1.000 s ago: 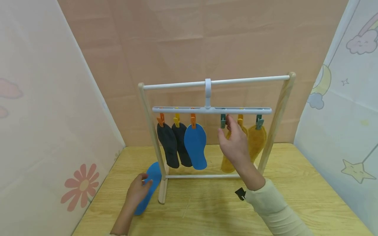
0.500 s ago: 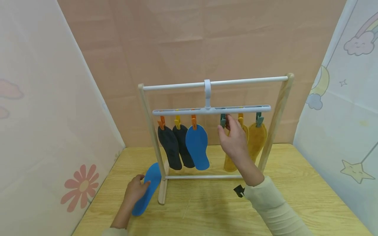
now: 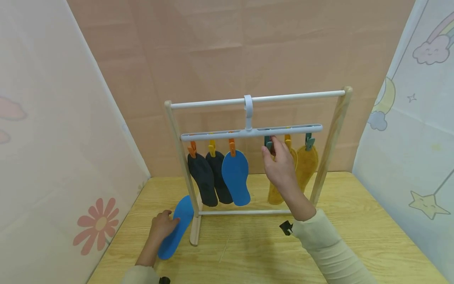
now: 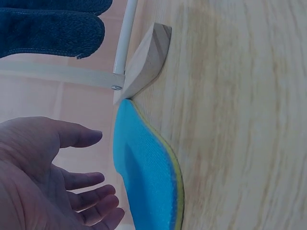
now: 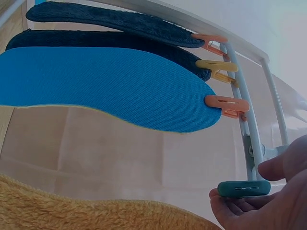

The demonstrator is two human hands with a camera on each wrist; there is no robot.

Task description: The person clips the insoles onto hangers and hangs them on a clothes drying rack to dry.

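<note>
A wooden rack (image 3: 181, 157) stands on the table and carries a white clip hanger (image 3: 252, 132). From it hang two dark insoles (image 3: 203, 179), a blue insole (image 3: 235, 177) and two yellow fleecy insoles (image 3: 307, 165). My right hand (image 3: 270, 148) is raised to the hanger and pinches an empty teal clip (image 5: 243, 188) between thumb and fingers, just left of the yellow insoles. A second blue insole (image 3: 176, 232) lies flat on the table by the rack's left foot (image 4: 146, 55). My left hand (image 3: 162, 228) rests at its left edge, with relaxed fingers (image 4: 91, 178) in the left wrist view.
The wooden table (image 3: 248, 252) is walled by a pink panel behind and printed fabric sheets left (image 3: 53, 157) and right (image 3: 411, 138). The rack's lower white crossbar (image 3: 244, 212) runs between its feet. Orange and yellow clips (image 5: 225, 105) hold the hanging insoles.
My left hand has slid back a little along the table insole toward its left edge. The right hand stays at the teal clip. The hanger swayed slightly.
</note>
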